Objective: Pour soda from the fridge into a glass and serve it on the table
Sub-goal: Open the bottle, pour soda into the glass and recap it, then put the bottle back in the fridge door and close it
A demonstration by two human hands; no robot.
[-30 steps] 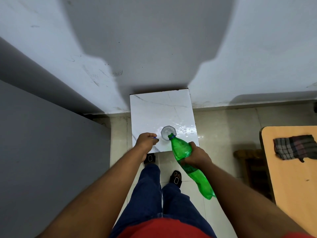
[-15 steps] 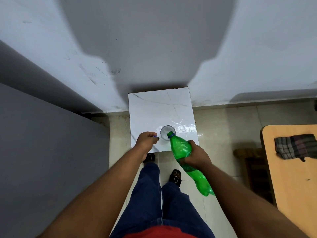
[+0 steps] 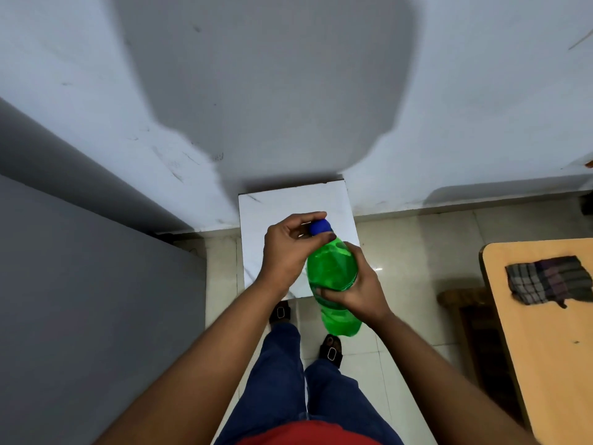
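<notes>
The left hand (image 3: 290, 248) pinches the blue cap (image 3: 320, 227) at the top of the green bottle (image 3: 333, 277), held over the white surface (image 3: 263, 216). The right hand (image 3: 359, 292) is wrapped around the bottle's middle. Capping goes best with the bottle upright and steady, the cap seated square before twisting. The glass is hidden behind the hands.

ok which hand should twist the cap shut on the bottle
Left. The left hand already has its fingers around the blue cap, while the right hand is wrapped around the green bottle, steadying it above the white table.
</notes>
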